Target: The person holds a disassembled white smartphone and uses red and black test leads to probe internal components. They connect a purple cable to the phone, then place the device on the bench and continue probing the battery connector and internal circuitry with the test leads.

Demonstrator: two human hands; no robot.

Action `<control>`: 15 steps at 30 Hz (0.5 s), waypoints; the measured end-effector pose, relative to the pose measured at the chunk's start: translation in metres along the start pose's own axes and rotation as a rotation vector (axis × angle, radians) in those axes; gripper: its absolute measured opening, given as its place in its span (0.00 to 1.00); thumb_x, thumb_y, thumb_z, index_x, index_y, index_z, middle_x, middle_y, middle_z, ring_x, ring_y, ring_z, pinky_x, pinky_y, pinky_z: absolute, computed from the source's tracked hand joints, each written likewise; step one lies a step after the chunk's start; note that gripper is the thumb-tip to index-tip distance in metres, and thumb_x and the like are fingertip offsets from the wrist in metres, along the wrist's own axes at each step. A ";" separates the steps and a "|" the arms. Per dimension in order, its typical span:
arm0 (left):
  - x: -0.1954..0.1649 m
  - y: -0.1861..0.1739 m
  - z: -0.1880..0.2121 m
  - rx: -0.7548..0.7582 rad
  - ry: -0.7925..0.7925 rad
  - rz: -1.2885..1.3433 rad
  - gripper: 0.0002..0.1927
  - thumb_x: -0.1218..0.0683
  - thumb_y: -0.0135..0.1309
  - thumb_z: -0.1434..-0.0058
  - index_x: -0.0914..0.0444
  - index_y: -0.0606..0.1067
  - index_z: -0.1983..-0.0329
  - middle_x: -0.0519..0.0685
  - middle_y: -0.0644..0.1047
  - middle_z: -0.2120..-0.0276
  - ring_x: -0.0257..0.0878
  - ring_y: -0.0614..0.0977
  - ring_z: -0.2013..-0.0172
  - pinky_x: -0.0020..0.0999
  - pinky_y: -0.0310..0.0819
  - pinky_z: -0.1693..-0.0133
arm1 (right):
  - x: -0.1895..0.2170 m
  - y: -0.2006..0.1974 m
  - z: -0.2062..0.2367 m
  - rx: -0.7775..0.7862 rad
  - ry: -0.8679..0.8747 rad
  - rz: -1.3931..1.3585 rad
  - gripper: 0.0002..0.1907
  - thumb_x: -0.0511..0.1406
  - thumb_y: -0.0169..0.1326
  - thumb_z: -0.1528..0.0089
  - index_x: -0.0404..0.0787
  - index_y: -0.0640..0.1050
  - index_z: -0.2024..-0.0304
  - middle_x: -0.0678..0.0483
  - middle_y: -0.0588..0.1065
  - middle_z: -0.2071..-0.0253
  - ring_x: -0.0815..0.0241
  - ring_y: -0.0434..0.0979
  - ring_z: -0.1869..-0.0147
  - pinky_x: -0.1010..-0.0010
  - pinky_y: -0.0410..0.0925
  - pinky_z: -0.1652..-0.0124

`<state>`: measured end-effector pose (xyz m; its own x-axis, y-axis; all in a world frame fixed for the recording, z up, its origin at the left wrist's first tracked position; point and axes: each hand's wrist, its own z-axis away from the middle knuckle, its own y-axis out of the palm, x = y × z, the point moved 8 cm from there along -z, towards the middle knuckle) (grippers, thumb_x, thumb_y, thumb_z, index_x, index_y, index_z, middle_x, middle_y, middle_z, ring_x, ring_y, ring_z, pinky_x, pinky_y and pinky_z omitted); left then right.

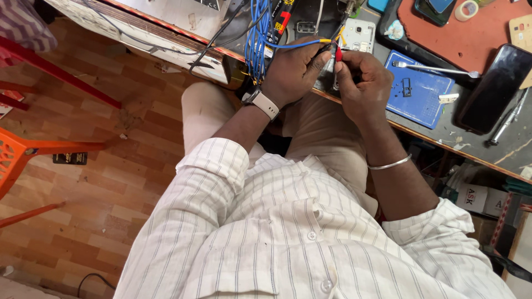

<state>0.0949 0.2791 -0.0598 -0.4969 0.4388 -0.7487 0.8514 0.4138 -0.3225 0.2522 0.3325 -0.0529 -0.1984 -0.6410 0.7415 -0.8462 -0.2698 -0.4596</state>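
Up at the bench edge, both hands meet over a small white device. Left hand, wearing a wristwatch, is clenched around a blue wire with a yellow tip. Right hand, a silver bangle on its wrist, pinches a small red clip between fingertips, touching the wire's end. Just right lies a blue mat, then a dark phone.
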 end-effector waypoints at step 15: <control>0.003 0.001 0.002 -0.012 0.011 -0.023 0.14 0.50 0.52 0.26 0.66 0.77 0.49 0.56 0.79 0.58 0.51 0.83 0.58 0.39 0.77 0.57 | -0.006 0.001 0.001 -0.003 0.030 -0.041 0.06 0.30 0.62 0.29 0.31 0.81 0.53 0.52 0.80 0.61 0.69 0.77 0.62 0.76 0.72 0.61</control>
<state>0.0945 0.2794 -0.0638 -0.5181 0.4381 -0.7346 0.8376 0.4337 -0.3322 0.2534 0.3357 -0.0583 -0.1784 -0.6075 0.7740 -0.8551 -0.2934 -0.4274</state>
